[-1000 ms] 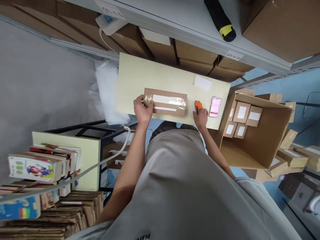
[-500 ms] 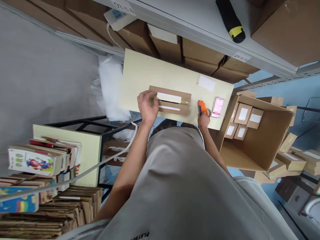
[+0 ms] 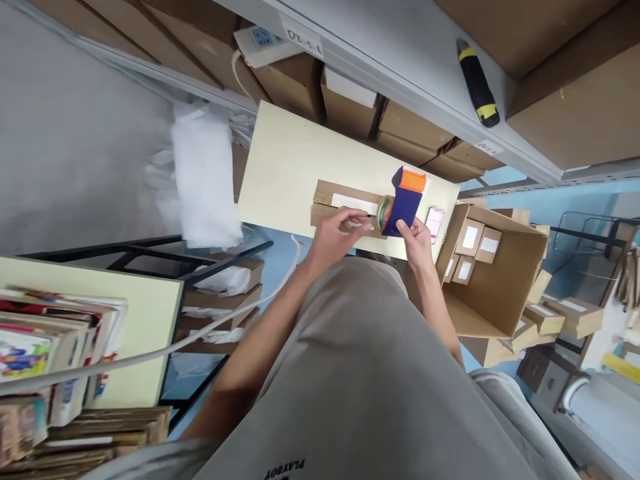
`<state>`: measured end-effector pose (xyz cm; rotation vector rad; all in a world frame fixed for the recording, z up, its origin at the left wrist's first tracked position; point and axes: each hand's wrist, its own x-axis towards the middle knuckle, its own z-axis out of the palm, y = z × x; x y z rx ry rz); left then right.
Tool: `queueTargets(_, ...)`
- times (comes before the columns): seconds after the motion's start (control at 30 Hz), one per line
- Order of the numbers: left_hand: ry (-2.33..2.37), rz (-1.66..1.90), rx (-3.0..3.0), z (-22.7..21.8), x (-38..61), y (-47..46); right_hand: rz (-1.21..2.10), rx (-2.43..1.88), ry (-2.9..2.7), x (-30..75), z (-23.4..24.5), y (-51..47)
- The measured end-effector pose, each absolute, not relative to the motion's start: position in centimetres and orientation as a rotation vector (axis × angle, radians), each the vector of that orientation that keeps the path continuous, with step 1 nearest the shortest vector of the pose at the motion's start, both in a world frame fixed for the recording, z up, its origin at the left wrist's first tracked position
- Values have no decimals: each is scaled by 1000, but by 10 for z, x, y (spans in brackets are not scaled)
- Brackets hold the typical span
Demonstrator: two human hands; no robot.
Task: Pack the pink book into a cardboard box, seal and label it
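Note:
My right hand [image 3: 419, 243] grips a purple and orange tape dispenser [image 3: 407, 207], raised over the right part of a small cardboard box [image 3: 323, 195]. A tape roll [image 3: 385, 212] shows at the dispenser's left side. My left hand [image 3: 340, 233] hovers over the front edge of the box, palm turned toward the tape roll. Its thumb and forefinger are apart, with nothing visible between them. White labels lie on the box top, partly hidden by the hand and the dispenser. Clear tape runs over the left end of the box.
The box rests on a cream tabletop [image 3: 285, 160], with a phone [image 3: 435, 223] at its right end. Beyond that stands a large open carton [image 3: 510, 280] holding several small labelled boxes. A metal shelf [image 3: 400, 63] with a black and yellow cutter [image 3: 479, 87] overhangs the back.
The tape dispenser has been lifted from the table's right side and brought over the box. My left hand has left the box's left end and moved right. The box's tape-covered end now faces left.

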<state>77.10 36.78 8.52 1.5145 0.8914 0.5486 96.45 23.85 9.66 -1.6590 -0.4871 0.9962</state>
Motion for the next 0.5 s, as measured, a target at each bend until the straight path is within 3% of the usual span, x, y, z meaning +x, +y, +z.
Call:
queueTargets(0.2,839,580,1508,113,748,377,1118,-1632,-516,918,113,276)
queueTargets(0.5,749,540,1568,101,700,403,1201,-1756,-733,880,114,306)
